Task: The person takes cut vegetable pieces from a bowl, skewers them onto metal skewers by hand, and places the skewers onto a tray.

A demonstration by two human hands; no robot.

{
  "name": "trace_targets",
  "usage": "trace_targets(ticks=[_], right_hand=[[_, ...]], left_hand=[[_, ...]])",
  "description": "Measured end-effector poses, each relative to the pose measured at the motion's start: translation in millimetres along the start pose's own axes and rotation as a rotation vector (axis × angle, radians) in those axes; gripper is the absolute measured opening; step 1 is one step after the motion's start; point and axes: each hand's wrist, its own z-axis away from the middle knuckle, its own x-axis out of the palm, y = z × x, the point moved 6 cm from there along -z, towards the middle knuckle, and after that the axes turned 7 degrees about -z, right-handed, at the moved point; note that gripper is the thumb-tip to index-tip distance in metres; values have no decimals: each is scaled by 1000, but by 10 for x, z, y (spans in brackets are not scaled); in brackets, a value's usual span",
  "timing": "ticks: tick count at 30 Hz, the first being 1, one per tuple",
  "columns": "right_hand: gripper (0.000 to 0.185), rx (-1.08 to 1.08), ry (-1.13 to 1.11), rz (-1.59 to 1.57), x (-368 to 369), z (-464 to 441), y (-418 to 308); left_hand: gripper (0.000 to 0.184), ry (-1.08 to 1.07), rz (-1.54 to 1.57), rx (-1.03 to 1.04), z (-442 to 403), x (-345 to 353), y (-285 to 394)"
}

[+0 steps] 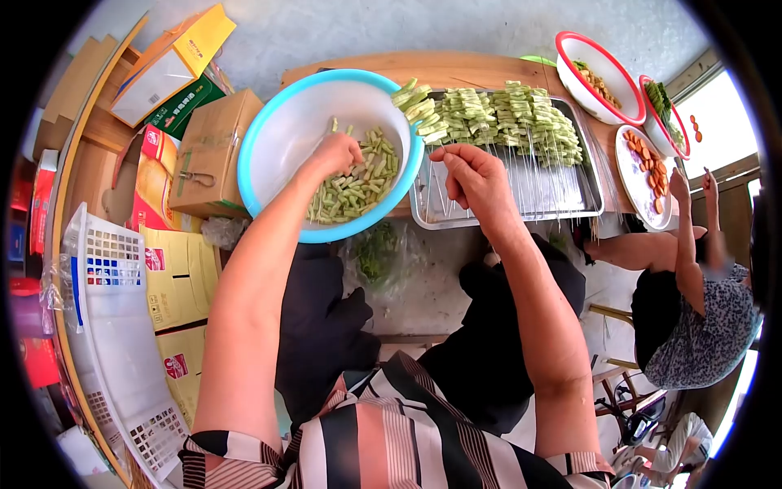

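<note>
My left hand (338,155) reaches into a white basin with a blue rim (247,155). Its fingers are drawn together over cut green bean pieces (354,191), and any piece between the fingertips is hidden. Just right of the basin, my right hand (479,178) is raised over the near left part of a metal tray (521,213). Thumb and index finger pinch together there; whatever thin thing they hold is too fine to make out. Rows of skewered green bean pieces (521,122) lie stacked along the tray's far side, their thin skewers (533,175) pointing toward me.
On the table's right stand a red-rimmed bowl of food (568,50), a smaller bowl of greens (646,90) and a plate of orange slices (631,175). Cardboard boxes (210,151) and a white plastic crate (114,326) flank my left. Another person (705,326) sits at right.
</note>
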Motion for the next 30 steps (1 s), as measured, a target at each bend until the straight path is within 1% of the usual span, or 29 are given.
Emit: trace_targets(ticks=[2, 3, 4, 6, 7, 8, 10, 14, 16, 17, 20, 21, 22, 24, 28, 29, 30], right_hand=[[20, 7, -1, 12, -6, -13, 0], [20, 3, -3, 17, 2, -22, 6], [21, 2, -6, 21, 15, -27, 15], [21, 18, -19, 4, 50, -32, 19], [21, 13, -22, 8, 57, -35, 21], [21, 6, -26, 13, 56, -39, 28], [21, 11, -22, 17, 51, -40, 43], [20, 24, -11, 11, 40, -35, 19], [20, 14, -12, 10, 30, -26, 34], [20, 25, -16, 15, 33, -18, 48], [20, 21, -28, 33, 50, 8, 17], [20, 20, -36, 68, 60, 18, 9], [20, 23, -45, 104, 73, 36, 20], [21, -12, -49, 114, 92, 38, 18], [21, 39, -95, 162, 195, 91, 34], [21, 46, -108, 179, 221, 104, 58], [21, 49, -123, 196, 249, 98, 72]], left_hand=[[19, 271, 164, -92, -21, -128, -57], [15, 293, 139, -110, -43, -87, -58], [15, 286, 143, -117, -71, -16, -53], [16, 446, 18, -60, -72, 28, 47], [15, 469, 6, -120, -68, 65, 56], [15, 462, 12, -121, -71, 121, 104], [15, 489, -92, -251, -9, 168, 150], [14, 498, -138, -203, -7, 163, 217], [12, 377, 23, -206, -31, 134, 180], [12, 386, 18, -201, -14, 66, 169], [16, 111, 974, -57, 142, -16, 210], [18, 84, 1089, 45, 227, -107, 279], [18, 94, 1083, 47, 322, -158, 292], [15, 79, 1334, 142, 471, -282, 374], [17, 65, 1429, 216, 672, -316, 338], [17, 64, 1438, 207, 689, -267, 308], [19, 105, 1459, 217, 696, -264, 286]])
